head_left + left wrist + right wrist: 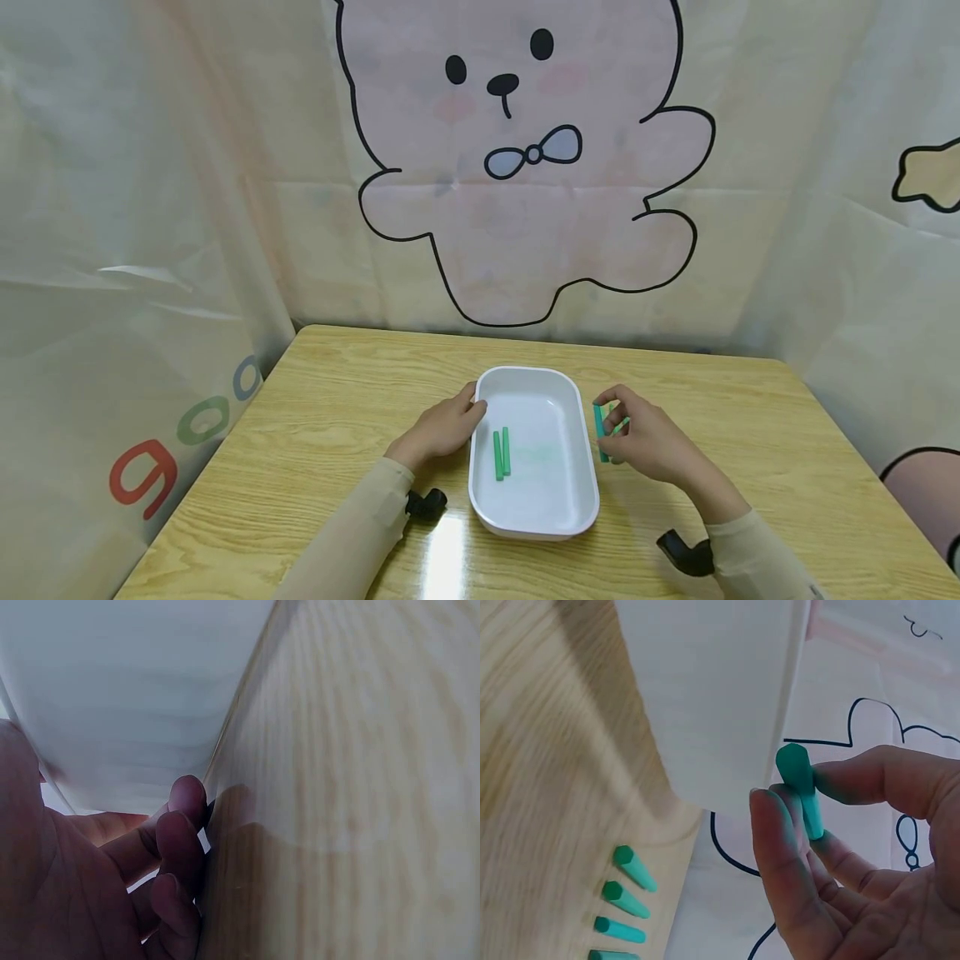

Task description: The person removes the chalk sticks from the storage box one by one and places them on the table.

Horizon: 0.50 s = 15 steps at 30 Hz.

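A white rectangular tray (551,500) stands in the middle of the wooden table. Two green chalk sticks (498,457) lie side by side in its left half, near a faint green smear on the bottom. My left hand (442,425) grips the tray's left rim, thumb over the edge and fingers outside along the wall. Just beyond the right rim, my right hand (651,437) pinches a teal-green chalk stick (810,802) between thumb and fingers, whose tips carry green dust. Several more chalk sticks (626,900) lie in a row on the table, partly hidden by this hand in the head view.
Black wrist cameras (686,553) sit on both forearms. Behind the wooden table (360,375) hangs a curtain (517,242) printed with a cartoon bear, and its sides close in at left and right.
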Tool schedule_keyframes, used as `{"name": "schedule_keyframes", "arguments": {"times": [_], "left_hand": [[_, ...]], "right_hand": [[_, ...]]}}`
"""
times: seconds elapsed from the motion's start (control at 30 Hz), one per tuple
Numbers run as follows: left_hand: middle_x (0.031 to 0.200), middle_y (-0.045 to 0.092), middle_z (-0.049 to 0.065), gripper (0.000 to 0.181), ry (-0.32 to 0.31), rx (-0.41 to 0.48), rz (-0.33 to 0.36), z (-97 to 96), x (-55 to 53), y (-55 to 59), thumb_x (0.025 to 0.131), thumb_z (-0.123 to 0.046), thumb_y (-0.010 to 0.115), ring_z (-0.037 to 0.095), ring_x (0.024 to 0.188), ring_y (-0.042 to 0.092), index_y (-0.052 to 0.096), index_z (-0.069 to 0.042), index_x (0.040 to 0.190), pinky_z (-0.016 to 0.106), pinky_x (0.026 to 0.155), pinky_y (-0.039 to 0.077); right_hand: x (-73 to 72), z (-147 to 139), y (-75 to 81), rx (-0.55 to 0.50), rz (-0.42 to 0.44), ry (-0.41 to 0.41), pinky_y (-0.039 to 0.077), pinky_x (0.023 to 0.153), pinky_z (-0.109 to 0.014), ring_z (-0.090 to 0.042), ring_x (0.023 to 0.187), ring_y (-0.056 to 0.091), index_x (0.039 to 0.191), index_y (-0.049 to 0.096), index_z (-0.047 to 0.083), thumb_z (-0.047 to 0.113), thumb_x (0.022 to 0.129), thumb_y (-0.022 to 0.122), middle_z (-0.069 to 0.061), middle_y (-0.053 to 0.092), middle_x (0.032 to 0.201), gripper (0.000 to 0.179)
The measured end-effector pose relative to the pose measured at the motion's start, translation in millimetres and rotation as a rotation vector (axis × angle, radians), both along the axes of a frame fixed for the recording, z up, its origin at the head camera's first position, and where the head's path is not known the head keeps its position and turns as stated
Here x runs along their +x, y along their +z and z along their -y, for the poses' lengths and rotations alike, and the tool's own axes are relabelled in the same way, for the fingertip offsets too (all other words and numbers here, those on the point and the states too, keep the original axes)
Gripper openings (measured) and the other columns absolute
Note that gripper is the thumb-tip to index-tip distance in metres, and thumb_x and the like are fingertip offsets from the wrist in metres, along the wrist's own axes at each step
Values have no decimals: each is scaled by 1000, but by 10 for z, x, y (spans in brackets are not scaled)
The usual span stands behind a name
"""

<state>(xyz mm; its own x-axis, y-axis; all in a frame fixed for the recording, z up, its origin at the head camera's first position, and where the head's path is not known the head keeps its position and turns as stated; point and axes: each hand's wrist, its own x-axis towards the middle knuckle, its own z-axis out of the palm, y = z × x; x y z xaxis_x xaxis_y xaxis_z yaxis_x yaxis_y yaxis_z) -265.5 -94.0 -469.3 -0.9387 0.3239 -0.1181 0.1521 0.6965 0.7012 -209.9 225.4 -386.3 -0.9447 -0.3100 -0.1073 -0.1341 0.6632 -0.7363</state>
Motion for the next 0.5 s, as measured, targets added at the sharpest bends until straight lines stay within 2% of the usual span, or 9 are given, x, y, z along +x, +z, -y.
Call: {"name": "schedule_keyframes", "arguments": {"times": [0.23, 0.5], "left_hand": [[147, 61, 9, 57, 3, -3, 1, -3, -4, 1, 109, -49, 29, 23, 113, 63, 34, -27, 162, 51, 102, 50], [149, 60, 9, 57, 4, -3, -2, -6, -8, -12, 110, -49, 29, 23, 118, 63, 34, -27, 162, 52, 104, 49]], "right_hand": [[21, -64, -91, 11, 36, -17, 49, 60, -33, -20, 71, 58, 137, 47, -2, 8, 87, 70, -10, 58, 98, 56], [53, -99, -195, -40, 82, -35, 58, 65, -36, -21, 74, 60, 136, 45, -5, 6, 89, 71, -12, 57, 96, 55]]}}
